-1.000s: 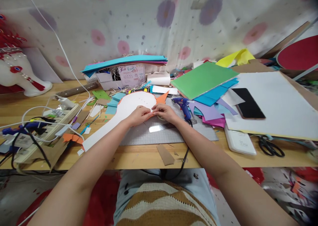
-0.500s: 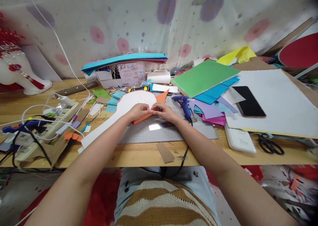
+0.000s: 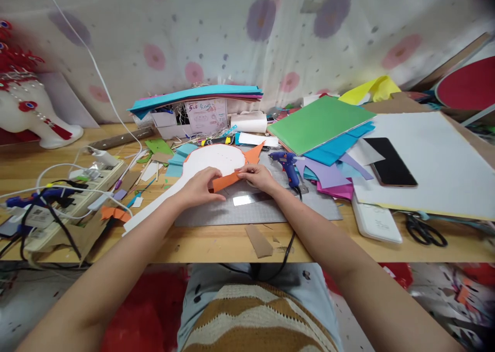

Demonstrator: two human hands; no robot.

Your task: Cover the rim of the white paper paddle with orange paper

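A white paddle-shaped cutout [image 3: 212, 158] with a round head and long handle lies tilted on the grey cutting mat [image 3: 255, 213]. Along its near edge runs an orange paper strip [image 3: 226, 181], and an orange point sticks out at its right. My right hand [image 3: 258, 178] pinches the strip's right end between thumb and fingers. At the strip's left end, my left hand [image 3: 200, 188] rests against the cutout with thumb and fingers spread apart. A metal ruler [image 3: 245, 200] lies just in front of the strip. To the right sits a blue glue gun [image 3: 288, 167].
Green board [image 3: 323, 122], coloured paper scraps and a black phone [image 3: 390, 161] cover the right side. Black scissors [image 3: 425, 231] lie near the front edge. On the left are a power strip [image 3: 77, 202] and tangled cables. The glue gun's cord [image 3: 290, 244] runs over the front edge.
My left hand has moved left and toward me, away from my right hand, and its fingers have spread. More of the orange strip shows between the hands. The right hand remains on the strip.
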